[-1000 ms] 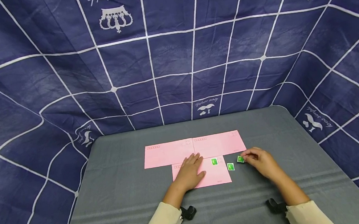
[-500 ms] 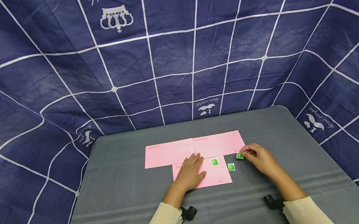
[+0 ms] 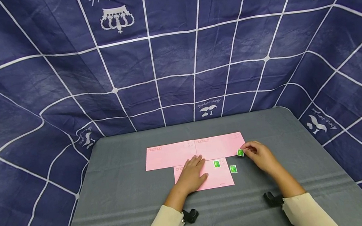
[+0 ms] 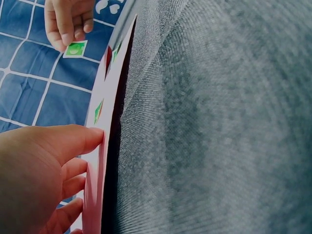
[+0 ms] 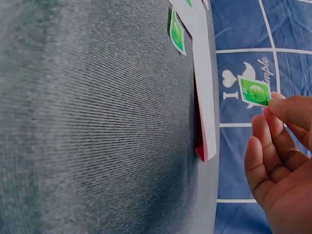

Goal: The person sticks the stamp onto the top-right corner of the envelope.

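Between thumb and finger, my right hand [image 3: 262,157] pinches a green stamp [image 5: 255,91] by one corner. In the head view that stamp hangs over the lower right corner of the back right pink envelope [image 3: 221,146]. My left hand [image 3: 191,176] lies with spread fingers on the front pink envelope [image 3: 216,179], covering part of it. On that envelope's upper right sits a green stamp [image 3: 217,163]. Another green stamp [image 3: 233,169] lies on the grey cloth just right of the front envelope; the right wrist view shows this loose stamp [image 5: 177,32] too.
A further pink envelope [image 3: 169,156] lies at the back left, its side against the back right one. Grey cloth [image 3: 124,207] covers the table. Blue curtains [image 3: 175,54] with white lines stand behind and at both sides.
My right hand has moved away from me and slightly left, carrying the pinched stamp from beside the loose one to over the back right envelope's corner. My left hand has stayed in place.
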A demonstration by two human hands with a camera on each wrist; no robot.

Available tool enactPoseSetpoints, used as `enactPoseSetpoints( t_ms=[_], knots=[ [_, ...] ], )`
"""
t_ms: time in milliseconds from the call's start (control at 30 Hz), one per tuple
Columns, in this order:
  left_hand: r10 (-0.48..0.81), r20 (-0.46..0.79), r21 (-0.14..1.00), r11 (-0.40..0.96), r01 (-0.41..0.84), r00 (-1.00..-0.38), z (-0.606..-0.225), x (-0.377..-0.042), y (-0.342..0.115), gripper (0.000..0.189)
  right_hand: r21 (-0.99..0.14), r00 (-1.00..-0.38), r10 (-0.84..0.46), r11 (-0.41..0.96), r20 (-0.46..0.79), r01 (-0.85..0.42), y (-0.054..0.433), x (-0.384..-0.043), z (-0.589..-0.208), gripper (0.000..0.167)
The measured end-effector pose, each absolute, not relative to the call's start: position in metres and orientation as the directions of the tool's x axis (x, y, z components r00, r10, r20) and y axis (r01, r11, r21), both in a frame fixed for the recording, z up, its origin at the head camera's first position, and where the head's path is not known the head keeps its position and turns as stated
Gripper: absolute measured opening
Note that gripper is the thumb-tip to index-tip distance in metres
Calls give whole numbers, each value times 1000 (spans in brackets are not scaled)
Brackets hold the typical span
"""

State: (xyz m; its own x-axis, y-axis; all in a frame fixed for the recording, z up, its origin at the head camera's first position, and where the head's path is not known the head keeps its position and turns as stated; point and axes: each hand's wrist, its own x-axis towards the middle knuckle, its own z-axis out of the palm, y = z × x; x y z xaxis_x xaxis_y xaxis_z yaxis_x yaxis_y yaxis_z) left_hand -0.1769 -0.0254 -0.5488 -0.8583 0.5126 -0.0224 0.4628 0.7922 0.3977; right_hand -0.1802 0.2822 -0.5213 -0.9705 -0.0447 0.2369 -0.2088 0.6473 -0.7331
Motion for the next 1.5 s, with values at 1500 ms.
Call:
enactPoseSetpoints(
  t_ms=[1500],
  knots=[
    [515, -12, 410, 785, 465, -857, -546, -175, -26, 60, -722, -985, -37, 676, 169, -150, 285, -218, -520, 14]
  ],
)
